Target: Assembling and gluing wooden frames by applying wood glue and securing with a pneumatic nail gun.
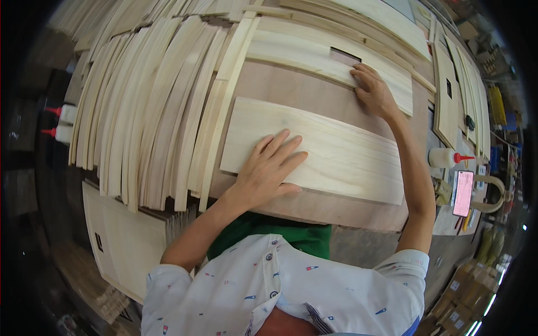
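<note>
A pale rectangular wooden board (347,154) lies flat on the brown work surface before me. My left hand (268,168) rests on its left part, palm down with the fingers spread. Farther off lies a second pale board (297,47) with a dark rectangular slot (346,55) cut through it. My right hand (374,92) reaches to the near edge of this slotted board, just below the slot. Its fingers are bent onto the wood and the thumb stands apart at the edge. Neither hand lifts anything.
Long wooden strips (218,106) border the brown work surface (288,84) on the left, beside a dense row of thin boards (140,106). A white glue bottle with a red tip (443,158), a phone (463,193) and a clamp (496,193) sit at the right. Two more bottles (66,124) stand far left.
</note>
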`<control>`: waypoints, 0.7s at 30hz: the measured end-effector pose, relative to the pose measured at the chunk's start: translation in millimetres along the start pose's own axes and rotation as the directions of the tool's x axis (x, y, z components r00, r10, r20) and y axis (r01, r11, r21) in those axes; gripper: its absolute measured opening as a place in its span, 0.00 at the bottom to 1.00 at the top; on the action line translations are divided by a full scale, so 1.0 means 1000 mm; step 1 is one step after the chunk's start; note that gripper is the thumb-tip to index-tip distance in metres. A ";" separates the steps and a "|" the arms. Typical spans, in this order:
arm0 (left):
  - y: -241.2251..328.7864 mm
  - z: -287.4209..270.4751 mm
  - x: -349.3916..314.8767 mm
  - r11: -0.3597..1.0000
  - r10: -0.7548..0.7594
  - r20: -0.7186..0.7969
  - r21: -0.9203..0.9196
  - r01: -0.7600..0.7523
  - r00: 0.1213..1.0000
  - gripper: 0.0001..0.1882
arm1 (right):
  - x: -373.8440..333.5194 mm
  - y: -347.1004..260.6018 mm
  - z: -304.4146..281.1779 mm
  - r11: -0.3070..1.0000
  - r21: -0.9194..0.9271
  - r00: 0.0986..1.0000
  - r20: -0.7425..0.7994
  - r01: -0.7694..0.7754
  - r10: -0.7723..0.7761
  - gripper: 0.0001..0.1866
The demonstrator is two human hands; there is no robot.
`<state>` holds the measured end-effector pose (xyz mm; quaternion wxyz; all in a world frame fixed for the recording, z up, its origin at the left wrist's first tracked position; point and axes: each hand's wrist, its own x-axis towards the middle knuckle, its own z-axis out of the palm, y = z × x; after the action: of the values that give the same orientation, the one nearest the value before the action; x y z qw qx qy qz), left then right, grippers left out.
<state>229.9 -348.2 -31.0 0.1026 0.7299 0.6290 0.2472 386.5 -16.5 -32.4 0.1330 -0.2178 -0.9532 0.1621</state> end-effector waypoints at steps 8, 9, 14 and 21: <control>-0.015 0.024 0.006 0.992 0.126 -0.219 0.049 -0.118 0.968 0.37 | -0.012 0.057 -0.001 0.993 -0.108 0.999 0.012 -0.050 0.051 0.22; -0.017 0.024 0.005 0.988 0.148 -0.232 0.069 -0.136 0.961 0.37 | -0.012 0.051 0.003 0.995 -0.011 0.995 -0.001 -0.095 0.095 0.22; -0.033 0.031 0.013 0.983 0.103 -0.257 0.176 -0.058 0.961 0.37 | -0.005 0.032 0.008 0.993 -0.019 0.993 -0.032 -0.117 0.116 0.22; -0.082 0.027 0.064 0.984 0.164 -0.282 0.114 -0.137 0.945 0.37 | -0.135 0.050 -0.032 0.940 0.090 0.921 -0.188 -0.330 0.341 0.24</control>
<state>177.8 -266.4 -76.8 -0.0437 0.7355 0.5905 0.3292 533.3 -27.9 -46.2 0.2050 -0.3892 -0.8785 0.1864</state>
